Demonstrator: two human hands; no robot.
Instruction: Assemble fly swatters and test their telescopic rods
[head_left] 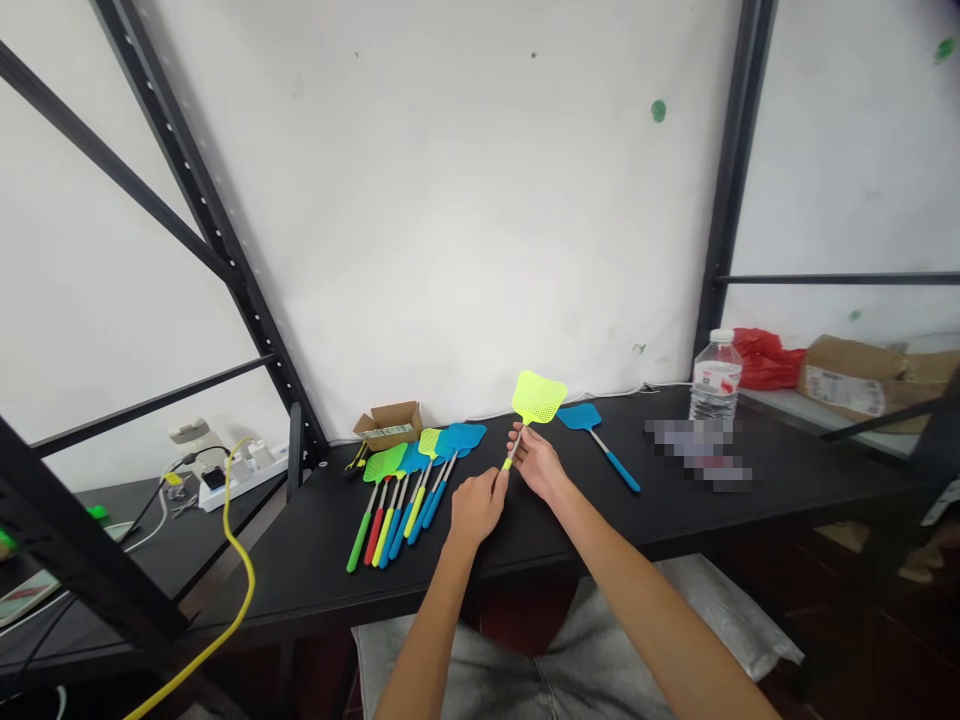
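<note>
A yellow fly swatter (539, 397) is held up above the black table, its mesh head pointing away from me. My left hand (478, 506) is wrapped round its handle, most of which is hidden. Higher up, at the metal shaft just below the head, my right hand (537, 462) has its fingers closed round it. To the right lies a blue fly swatter (615, 466) flat on the table. Left of my hands, several green, red, yellow and blue fly swatters (395, 515) lie side by side, their heads overlapping.
Behind the row of swatters stands an open cardboard box (397, 416). A water bottle (716, 378) is at the right, near a red plastic bag (766, 358) and a brown carton (862, 378). A power strip (244, 475) and yellow cable (244, 570) are at the left, beside black shelf posts (244, 290).
</note>
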